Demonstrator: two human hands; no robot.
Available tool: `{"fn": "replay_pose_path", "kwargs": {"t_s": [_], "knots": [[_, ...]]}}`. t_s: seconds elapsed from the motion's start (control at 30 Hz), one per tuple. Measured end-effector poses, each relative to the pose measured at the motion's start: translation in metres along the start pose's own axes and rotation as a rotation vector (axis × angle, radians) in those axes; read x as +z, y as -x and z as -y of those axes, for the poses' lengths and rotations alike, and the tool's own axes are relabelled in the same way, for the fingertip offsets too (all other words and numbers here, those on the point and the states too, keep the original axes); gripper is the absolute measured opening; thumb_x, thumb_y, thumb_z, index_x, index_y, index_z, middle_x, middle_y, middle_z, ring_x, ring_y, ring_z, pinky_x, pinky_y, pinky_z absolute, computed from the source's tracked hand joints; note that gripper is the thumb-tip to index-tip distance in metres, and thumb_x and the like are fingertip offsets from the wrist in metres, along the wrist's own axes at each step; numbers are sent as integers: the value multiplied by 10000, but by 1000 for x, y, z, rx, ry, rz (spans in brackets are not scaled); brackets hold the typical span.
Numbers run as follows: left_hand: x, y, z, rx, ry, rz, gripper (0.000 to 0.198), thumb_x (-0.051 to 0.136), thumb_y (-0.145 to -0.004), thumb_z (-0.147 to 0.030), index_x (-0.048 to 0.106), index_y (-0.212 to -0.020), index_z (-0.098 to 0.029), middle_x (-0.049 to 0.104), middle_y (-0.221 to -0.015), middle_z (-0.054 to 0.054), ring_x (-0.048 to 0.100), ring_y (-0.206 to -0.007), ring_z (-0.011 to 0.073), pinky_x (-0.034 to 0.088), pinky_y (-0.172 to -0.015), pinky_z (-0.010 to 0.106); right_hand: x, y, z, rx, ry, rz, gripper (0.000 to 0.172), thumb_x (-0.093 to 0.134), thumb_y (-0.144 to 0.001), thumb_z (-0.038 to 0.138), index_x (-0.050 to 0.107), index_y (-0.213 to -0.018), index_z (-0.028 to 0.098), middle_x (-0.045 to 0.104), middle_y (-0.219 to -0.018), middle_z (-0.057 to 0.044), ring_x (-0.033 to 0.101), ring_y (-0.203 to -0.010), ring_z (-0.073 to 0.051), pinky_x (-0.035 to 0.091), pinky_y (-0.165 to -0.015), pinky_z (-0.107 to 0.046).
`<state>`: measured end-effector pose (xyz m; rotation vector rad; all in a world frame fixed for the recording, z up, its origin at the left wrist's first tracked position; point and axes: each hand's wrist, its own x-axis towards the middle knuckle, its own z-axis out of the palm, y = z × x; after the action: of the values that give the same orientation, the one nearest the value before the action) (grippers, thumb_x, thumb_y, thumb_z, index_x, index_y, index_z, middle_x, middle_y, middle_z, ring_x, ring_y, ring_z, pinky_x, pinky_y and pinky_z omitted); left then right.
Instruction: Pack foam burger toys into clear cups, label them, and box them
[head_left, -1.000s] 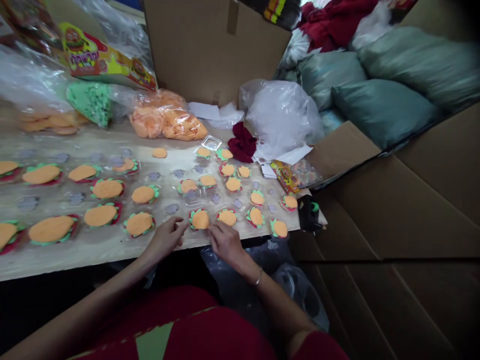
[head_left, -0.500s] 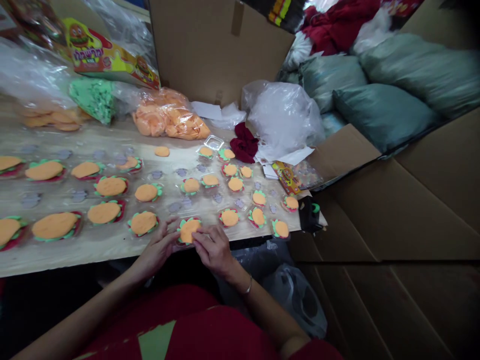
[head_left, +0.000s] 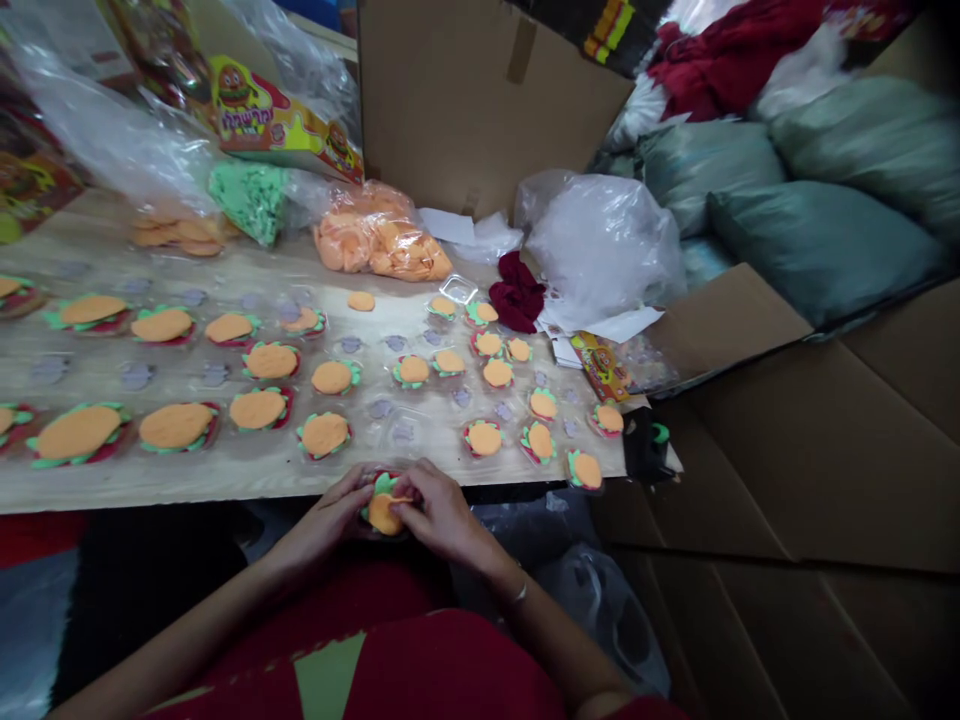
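Observation:
Both my hands hold one small felt burger piece (head_left: 384, 506), orange on top with green and red edges, just off the near edge of the wooden table (head_left: 225, 480). My left hand (head_left: 330, 515) grips its left side with curled fingers. My right hand (head_left: 442, 512) pinches its right side. Several more burger pieces (head_left: 324, 433) lie in rows across the table, some in clear plastic shells.
Plastic bags of orange (head_left: 379, 240) and green (head_left: 251, 200) felt shapes sit at the table's back beside a printed burger box (head_left: 285, 120). A dark red cloth (head_left: 517, 292) and crumpled clear plastic (head_left: 607, 240) lie at right. Large cardboard sheets (head_left: 810, 440) and stuffed sacks (head_left: 817, 230) fill the right.
My hands slid one burger piece from the front row to the table's edge and lifted it toward my lap. The camera view shifted, so the table appears further right.

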<state>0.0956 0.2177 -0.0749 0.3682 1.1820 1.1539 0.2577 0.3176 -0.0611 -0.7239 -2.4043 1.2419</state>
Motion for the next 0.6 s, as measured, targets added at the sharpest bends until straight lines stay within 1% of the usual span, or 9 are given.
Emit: {"fn": "replay_pose_path", "kwargs": {"t_s": [0.1, 0.17, 0.23, 0.27, 0.33, 0.4, 0.43, 0.53, 0.6], "knots": [[-2, -1, -3, 3, 84, -21, 398, 720, -827, -377, 579, -1174, -243, 637, -1184, 59, 658, -948, 220, 579, -675, 268, 8, -3, -6, -33, -19, -162, 135, 644, -849, 215, 616, -981, 225, 584, -931, -36, 578, -860, -181, 495, -769, -309], [-4, 1, -10, 33, 117, -24, 413, 736, -813, -385, 574, -1165, -244, 620, -1216, 61, 657, -969, 230, 588, -660, 274, 11, -4, -7, -8, -60, -351, 252, 684, -822, 275, 604, -1055, 220, 583, -980, -58, 571, -871, -189, 501, -795, -331], [-5, 7, -19, 58, 140, -36, 441, 755, -788, -435, 575, -1142, -243, 599, -1245, 64, 651, -997, 252, 596, -633, 288, 13, -5, -8, 82, -208, -454, 403, 713, -801, 342, 565, -1155, 220, 585, -1073, -82, 580, -903, -190, 510, -811, -338], [-5, 11, -23, 60, 146, -41, 467, 772, -767, -449, 575, -1136, -242, 597, -1244, 68, 649, -999, 258, 601, -627, 296, 14, -5, -8, 138, -329, -431, 474, 718, -796, 382, 535, -1204, 225, 587, -1112, -90, 590, -923, -191, 517, -817, -338], [-4, 21, -29, 54, 120, -36, 519, 825, -716, -414, 573, -1134, -236, 611, -1202, 69, 659, -944, 244, 599, -618, 285, 19, -6, -9, 237, -598, -254, 579, 723, -777, 458, 491, -1258, 235, 603, -1152, -90, 612, -974, -196, 529, -843, -340], [-3, 31, -31, 48, 66, -30, 564, 864, -680, -328, 562, -1147, -241, 633, -1142, 57, 667, -856, 207, 583, -606, 248, 25, -8, -8, 296, -790, -73, 607, 736, -750, 499, 499, -1246, 241, 629, -1137, -73, 621, -1007, -198, 529, -885, -343], [-3, 35, -31, 44, 42, -29, 580, 874, -669, -293, 555, -1152, -245, 642, -1114, 49, 667, -819, 189, 571, -594, 227, 28, -10, -8, 319, -842, -26, 598, 735, -747, 505, 509, -1234, 242, 638, -1127, -66, 621, -1020, -198, 526, -901, -344], [-6, 44, -26, -9, 60, -33, 541, 858, -693, -301, 563, -1143, -237, 647, -1080, 44, 667, -801, 186, 570, -598, 231, 32, -18, -3, 367, -927, -49, 543, 701, -777, 480, 514, -1228, 243, 645, -1123, -60, 629, -1007, -194, 535, -875, -339], [-10, 48, -21, -83, 110, -51, 461, 810, -747, -349, 585, -1131, -232, 648, -1074, 52, 667, -792, 200, 574, -578, 256, 30, -21, 3, 308, -886, -117, 463, 689, -786, 417, 531, -1187, 247, 646, -1107, -53, 634, -989, -191, 538, -871, -347]]}}
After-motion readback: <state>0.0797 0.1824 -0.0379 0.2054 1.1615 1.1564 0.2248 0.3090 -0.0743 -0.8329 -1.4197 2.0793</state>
